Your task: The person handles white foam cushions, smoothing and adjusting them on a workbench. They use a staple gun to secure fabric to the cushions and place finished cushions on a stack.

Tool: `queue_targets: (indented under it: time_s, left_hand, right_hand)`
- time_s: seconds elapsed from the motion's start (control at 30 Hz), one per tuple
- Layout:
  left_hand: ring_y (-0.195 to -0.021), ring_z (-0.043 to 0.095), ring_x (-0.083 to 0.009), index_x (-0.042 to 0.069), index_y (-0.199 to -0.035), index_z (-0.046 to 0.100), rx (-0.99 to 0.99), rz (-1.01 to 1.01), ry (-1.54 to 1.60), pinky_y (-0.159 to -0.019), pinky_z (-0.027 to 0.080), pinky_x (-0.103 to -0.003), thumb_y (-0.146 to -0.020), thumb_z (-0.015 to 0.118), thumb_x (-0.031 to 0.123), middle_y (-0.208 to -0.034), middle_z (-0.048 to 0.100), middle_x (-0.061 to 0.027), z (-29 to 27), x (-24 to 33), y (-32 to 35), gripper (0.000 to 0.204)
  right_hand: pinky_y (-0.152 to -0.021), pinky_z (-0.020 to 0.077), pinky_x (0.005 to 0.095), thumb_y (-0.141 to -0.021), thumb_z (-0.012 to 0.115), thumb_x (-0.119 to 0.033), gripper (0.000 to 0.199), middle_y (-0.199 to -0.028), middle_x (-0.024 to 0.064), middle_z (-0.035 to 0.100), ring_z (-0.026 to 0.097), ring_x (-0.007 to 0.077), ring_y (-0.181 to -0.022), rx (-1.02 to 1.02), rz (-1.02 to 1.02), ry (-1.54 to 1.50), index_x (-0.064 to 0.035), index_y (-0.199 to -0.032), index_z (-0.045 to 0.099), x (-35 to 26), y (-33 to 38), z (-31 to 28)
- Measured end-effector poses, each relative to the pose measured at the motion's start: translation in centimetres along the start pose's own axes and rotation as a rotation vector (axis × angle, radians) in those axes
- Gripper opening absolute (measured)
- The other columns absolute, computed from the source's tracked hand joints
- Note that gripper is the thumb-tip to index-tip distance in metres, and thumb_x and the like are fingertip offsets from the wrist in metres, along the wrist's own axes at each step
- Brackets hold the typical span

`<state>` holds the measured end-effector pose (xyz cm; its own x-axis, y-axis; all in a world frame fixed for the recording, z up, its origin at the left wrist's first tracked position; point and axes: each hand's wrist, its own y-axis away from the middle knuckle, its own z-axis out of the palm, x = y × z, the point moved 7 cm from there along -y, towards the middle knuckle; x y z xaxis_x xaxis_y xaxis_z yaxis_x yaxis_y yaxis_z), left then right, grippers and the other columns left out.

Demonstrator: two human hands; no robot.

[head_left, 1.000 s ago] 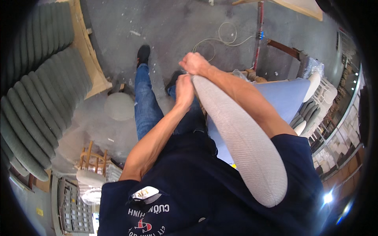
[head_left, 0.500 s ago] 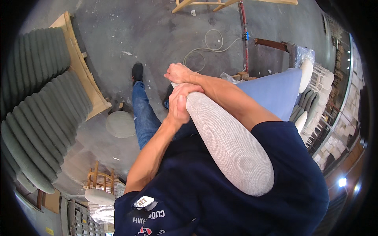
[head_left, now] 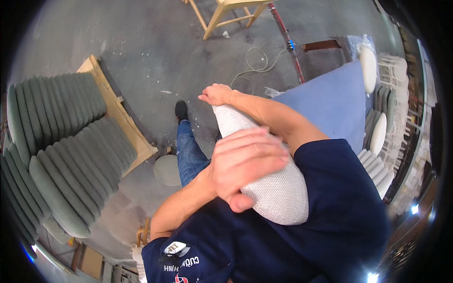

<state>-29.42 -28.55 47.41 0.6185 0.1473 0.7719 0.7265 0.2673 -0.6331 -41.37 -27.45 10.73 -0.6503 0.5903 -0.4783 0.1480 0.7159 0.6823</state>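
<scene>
A padded cushion (head_left: 278, 200) covered in light grey woven fabric leans edge-on against my dark shirt, its narrow end pointing away from me. At that far end my right hand (head_left: 218, 94) is closed on the cushion's edge. My left hand (head_left: 250, 165) lies across the middle of the cushion, palm down, fingers stretched out and thumb apart, slightly blurred. Its fingers cover part of the fabric. The cushion's underside is hidden.
Rows of grey-green cushions (head_left: 80, 165) stand on a wooden pallet (head_left: 137, 141) at left. A round pale seat (head_left: 167, 170) sits by my foot. To the right is a blue surface (head_left: 325, 104) beside more cushions. A wooden chair (head_left: 226, 4) and hose (head_left: 257, 68) are ahead.
My left hand has let go near the far end, opened, and moved back onto the middle of the cushion. The right hand stays at the far end. My view has shifted.
</scene>
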Motion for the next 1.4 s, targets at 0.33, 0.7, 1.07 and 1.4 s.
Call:
queue_targets:
  time_s: [0.33, 0.7, 1.07, 1.4]
  left_hand:
    - [-0.093, 0.077, -0.0408, -0.009, -0.110, 0.071, -0.081, -0.034, 0.158, -0.085, 0.062, -0.048, -0.109, 0.030, 0.063, -0.102, 0.077, -0.0246, 0.5, -1.1, 1.5, 0.083]
    - [-0.106, 0.073, -0.0366, -0.008, -0.119, 0.067, -0.100, -0.198, 0.092, -0.097, 0.057, -0.046, -0.108, 0.024, 0.062, -0.115, 0.075, -0.0293, 2.6, -0.7, 1.5, 0.083]
    - [-0.104, 0.073, -0.0367, -0.006, -0.118, 0.064, 0.069, -0.203, 0.244, -0.096, 0.057, -0.048, -0.104, 0.025, 0.059, -0.113, 0.075, -0.0295, 1.1, -1.7, 2.8, 0.077]
    - [-0.119, 0.069, -0.0336, -0.008, -0.123, 0.068, 0.012, -0.082, -0.348, -0.107, 0.050, -0.045, -0.111, 0.029, 0.043, -0.125, 0.074, -0.0227, 0.0, 8.0, -2.0, 0.065]
  right_hand:
    - [-0.105, 0.0515, 0.0495, -0.112, 0.047, -0.042, 0.052, -0.128, 0.0222, 0.073, 0.066, 0.0419, -0.122, 0.525, -0.018, -0.073, -0.0019, -0.139, 0.066, -3.5, 30.7, -21.6]
    - [-0.117, 0.0414, 0.0507, -0.108, 0.048, -0.031, 0.046, -0.137, 0.0173, 0.067, 0.060, 0.0378, -0.131, 0.878, 0.774, 0.167, -0.0034, -0.141, 0.062, -4.3, 67.3, -4.9]
    - [-0.124, 0.0330, 0.0458, -0.113, 0.014, -0.062, 0.083, -0.152, 0.0149, 0.062, 0.053, 0.0284, -0.146, 1.953, 0.127, -0.354, -0.0036, -0.154, 0.056, -1.8, 76.2, -0.5]
    - [-0.094, 0.0544, 0.0396, -0.105, 0.058, -0.022, 0.029, -0.100, 0.0100, 0.080, 0.075, 0.0306, -0.098, 1.829, 0.242, 0.142, -0.0035, -0.106, 0.080, -4.8, 67.0, -2.7]
